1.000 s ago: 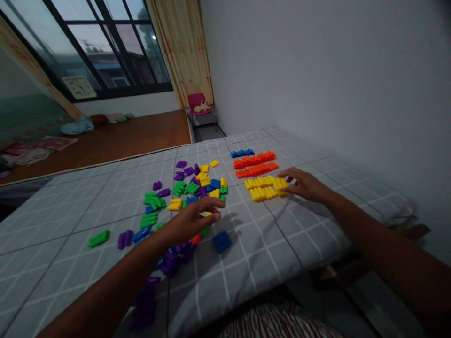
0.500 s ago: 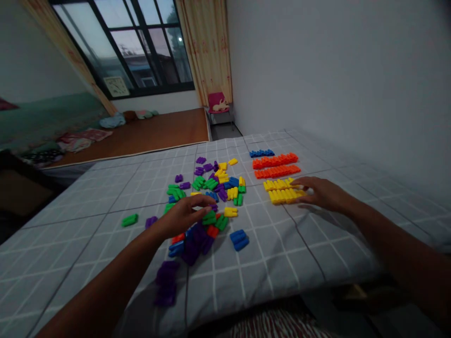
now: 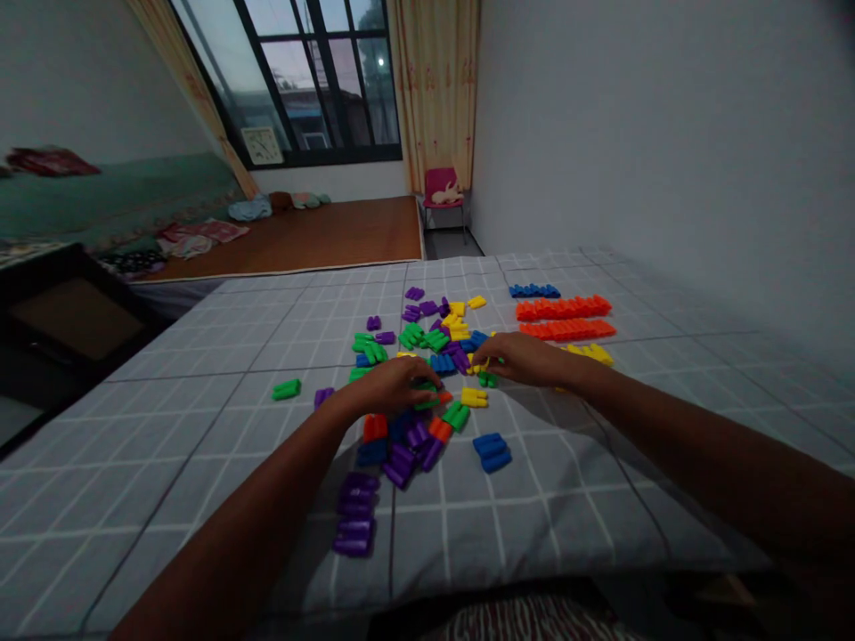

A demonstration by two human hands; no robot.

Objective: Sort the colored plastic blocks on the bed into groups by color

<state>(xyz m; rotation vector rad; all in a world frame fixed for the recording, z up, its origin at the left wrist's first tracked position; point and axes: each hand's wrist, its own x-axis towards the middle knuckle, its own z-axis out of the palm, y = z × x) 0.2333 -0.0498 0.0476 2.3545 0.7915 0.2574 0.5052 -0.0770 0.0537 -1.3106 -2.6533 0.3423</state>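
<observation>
Loose plastic building blocks in purple, green, blue, yellow and orange lie in a pile on the checked cloth point(image 3: 548, 507). My left hand point(image 3: 397, 385) is in the pile, its fingers curled round a green block point(image 3: 426, 386). From the right, my right hand point(image 3: 517, 358) reaches to the pile's edge, thumb and fingertips closed on a yellow block point(image 3: 476, 365); the fingers partly hide it. Close below are a separate yellow block point(image 3: 474, 398) and a green block point(image 3: 457, 416).
At the right lie two orange block rows point(image 3: 565, 308), a short blue row point(image 3: 534, 291) and yellow rows point(image 3: 591, 354), partly behind my right forearm. Purple blocks point(image 3: 355, 516) lie near the front, joined blue ones point(image 3: 492, 452) to their right. A wall point(image 3: 668, 133) borders the right side.
My right hand has left the yellow rows, moved left to the pile and closed on a yellow block. My left hand has curled onto a green block. The view has turned slightly left.
</observation>
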